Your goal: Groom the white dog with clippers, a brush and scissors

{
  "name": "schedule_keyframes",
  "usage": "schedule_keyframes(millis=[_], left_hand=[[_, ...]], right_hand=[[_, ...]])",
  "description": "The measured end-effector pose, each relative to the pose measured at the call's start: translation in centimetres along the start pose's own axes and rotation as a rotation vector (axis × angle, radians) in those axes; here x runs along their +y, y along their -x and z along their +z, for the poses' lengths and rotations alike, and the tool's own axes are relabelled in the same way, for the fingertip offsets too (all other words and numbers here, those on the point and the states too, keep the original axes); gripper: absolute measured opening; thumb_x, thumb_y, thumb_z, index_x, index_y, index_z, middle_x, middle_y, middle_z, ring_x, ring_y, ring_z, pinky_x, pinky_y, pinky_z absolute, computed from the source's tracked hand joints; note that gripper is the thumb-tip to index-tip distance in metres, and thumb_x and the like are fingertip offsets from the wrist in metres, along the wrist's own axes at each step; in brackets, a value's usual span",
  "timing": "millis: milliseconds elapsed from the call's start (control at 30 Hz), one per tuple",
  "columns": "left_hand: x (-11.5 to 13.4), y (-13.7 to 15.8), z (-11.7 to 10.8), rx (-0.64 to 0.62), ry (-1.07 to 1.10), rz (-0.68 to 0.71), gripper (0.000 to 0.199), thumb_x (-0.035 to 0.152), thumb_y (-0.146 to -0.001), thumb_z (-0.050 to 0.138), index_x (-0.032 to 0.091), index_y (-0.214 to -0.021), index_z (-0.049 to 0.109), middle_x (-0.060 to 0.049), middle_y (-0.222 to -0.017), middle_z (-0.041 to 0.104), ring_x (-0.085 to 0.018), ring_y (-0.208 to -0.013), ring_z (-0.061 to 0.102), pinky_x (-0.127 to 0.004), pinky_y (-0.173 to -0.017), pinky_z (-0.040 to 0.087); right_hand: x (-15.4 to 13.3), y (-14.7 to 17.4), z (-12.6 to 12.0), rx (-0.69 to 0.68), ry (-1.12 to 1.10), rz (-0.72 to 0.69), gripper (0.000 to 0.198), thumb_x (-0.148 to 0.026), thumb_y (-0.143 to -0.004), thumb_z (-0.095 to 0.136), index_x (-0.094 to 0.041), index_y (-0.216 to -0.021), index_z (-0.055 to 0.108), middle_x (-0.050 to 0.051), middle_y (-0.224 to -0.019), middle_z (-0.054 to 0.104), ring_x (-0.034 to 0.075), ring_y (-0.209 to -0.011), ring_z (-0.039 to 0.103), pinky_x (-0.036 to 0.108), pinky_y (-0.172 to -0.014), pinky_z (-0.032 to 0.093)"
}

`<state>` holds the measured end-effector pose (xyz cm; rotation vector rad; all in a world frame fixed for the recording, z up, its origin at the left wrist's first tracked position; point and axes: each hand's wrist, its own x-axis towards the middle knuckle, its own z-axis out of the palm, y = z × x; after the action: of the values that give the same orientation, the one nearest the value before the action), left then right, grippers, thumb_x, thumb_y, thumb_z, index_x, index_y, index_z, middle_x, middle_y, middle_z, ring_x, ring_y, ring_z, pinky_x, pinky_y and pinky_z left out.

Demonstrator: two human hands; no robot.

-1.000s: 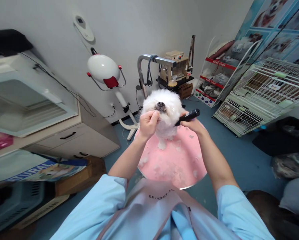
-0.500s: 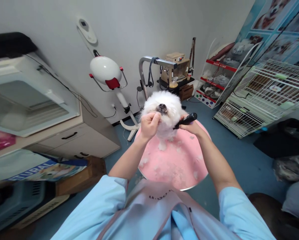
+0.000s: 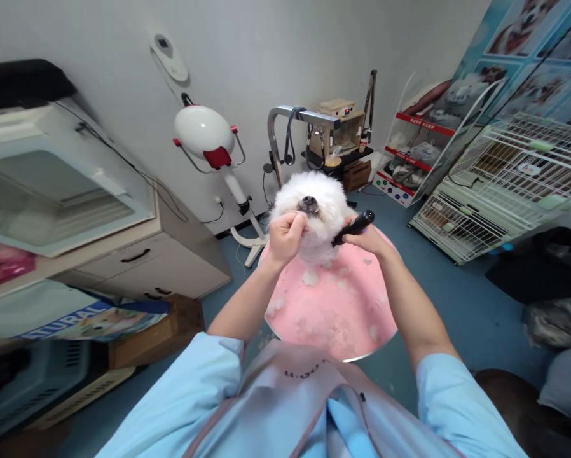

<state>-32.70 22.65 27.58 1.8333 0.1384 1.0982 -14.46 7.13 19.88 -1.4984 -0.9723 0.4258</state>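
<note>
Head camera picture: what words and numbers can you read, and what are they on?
"ATURAL": printed bag; its beginning is blurred.
Apron: upside-down letters, too unclear to read.
Red-trimmed shelf rack: writing too small to read.
Small wooden box: red display, too small to read.
Wire cage: label too blurred to read.
Wall-mounted handset: screen too small to read.

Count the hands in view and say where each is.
2: left hand, at the white dog, by its mouth; right hand, partly hidden, holding a black tool beside the dog's head.
</note>
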Motion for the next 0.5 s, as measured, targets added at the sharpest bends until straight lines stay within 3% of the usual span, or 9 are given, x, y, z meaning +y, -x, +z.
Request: schedule_keyframes(millis=[133, 267, 367, 500], left_hand=[[0.3, 0.0, 0.0, 0.013, 0.017, 0.003, 0.041, 0.034, -0.085, 0.056, 0.018, -0.048, 0.051, 0.0, -0.048, 0.051, -0.01, -0.046, 0.047, -0.022, -0.046, 0.037], [0.4, 0.0, 0.0, 0.002, 0.019, -0.013, 0.04, 0.033, -0.085, 0.055, 0.018, -0.048, 0.051, 0.0, -0.048, 0.051, -0.01, -0.047, 0.047, -0.022, -0.047, 0.037], [0.4, 0.0, -0.1, 0.005, 0.004, -0.014, 0.041, 0.035, -0.086, 0.056, 0.018, -0.048, 0.051, 0.0, -0.048, 0.051, -0.01, -0.047, 0.047, -0.022, -0.047, 0.037], [0.2, 0.0, 0.0, 0.004, -0.006, -0.021, 0.043, 0.038, -0.087, 0.056, 0.019, -0.049, 0.051, 0.0, -0.048, 0.05, -0.01, -0.048, 0.046, -0.023, -0.047, 0.037]], right_hand=[[0.1, -0.3, 0.3, 0.128, -0.05, 0.035, 0.024, -0.032, -0.06, 0.072, -0.021, -0.078, 0.061, -0.002, -0.071, 0.061, 0.014, -0.059, 0.052, 0.027, -0.051, 0.044], [0.1, 0.2, 0.7, 0.084, -0.022, 0.049, 0.026, -0.032, -0.057, 0.076, -0.021, -0.075, 0.06, -0.003, -0.065, 0.059, 0.014, -0.06, 0.053, 0.026, -0.053, 0.044], [-0.6, 0.6, 0.6, 0.062, -0.021, 0.012, 0.024, -0.031, -0.059, 0.076, -0.021, -0.076, 0.062, 0.0, -0.075, 0.067, 0.016, -0.068, 0.059, 0.028, -0.058, 0.048], [-0.8, 0.9, 1.6, 0.247, -0.107, -0.027, 0.023, -0.035, -0.064, 0.07, -0.023, -0.082, 0.061, 0.002, -0.086, 0.071, 0.015, -0.063, 0.058, 0.028, -0.054, 0.048]])
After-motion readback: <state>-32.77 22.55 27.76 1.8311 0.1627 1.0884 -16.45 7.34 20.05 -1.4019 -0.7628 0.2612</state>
